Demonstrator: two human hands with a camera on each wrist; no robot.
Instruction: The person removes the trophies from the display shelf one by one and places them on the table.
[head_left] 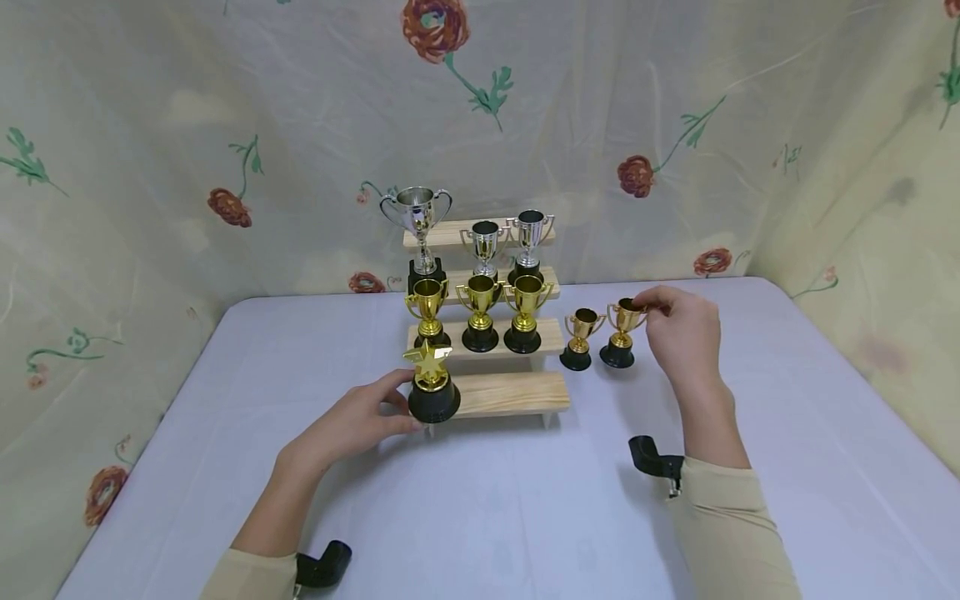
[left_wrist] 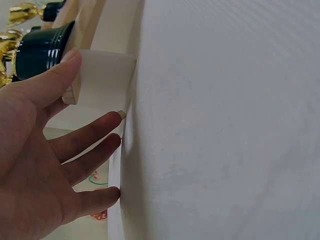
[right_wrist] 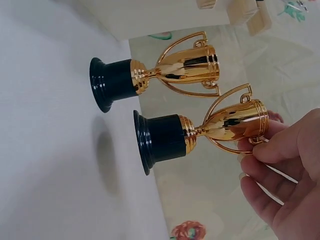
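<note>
Some care suits your right hand (head_left: 684, 333), pinching the outer gold cup (head_left: 620, 341) by its handle (right_wrist: 227, 148) right of the wooden stand (head_left: 513, 393): clear the neighbouring cup (head_left: 578, 343), and let your loosely spread left hand (head_left: 351, 423) spare the star trophy (head_left: 433, 397)

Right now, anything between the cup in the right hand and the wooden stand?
Yes: a second small gold cup stands on the table between the held cup in the right hand and the wooden stand. It would likely block a straight sideways slide.
</note>
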